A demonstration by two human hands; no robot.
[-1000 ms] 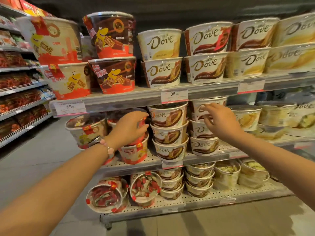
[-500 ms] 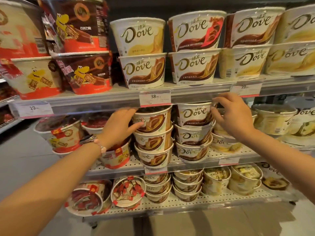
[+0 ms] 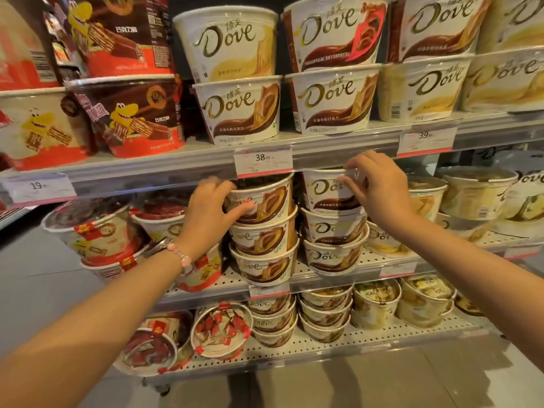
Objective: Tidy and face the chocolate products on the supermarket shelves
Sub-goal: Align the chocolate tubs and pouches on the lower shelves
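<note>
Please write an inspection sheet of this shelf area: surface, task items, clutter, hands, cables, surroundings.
Surface: perforated middle shelf carrying stacked tubs.
Job's things: top tub of left Dove stack; top tub of right Dove stack, logo facing out.
Clutter: tilted red-and-white tubs on the left.
Grippers: left hand grips the left top tub; right hand grips the right top tub.
Cables: nothing seen.
Surroundings: price tag 38.00; grey floor.
</note>
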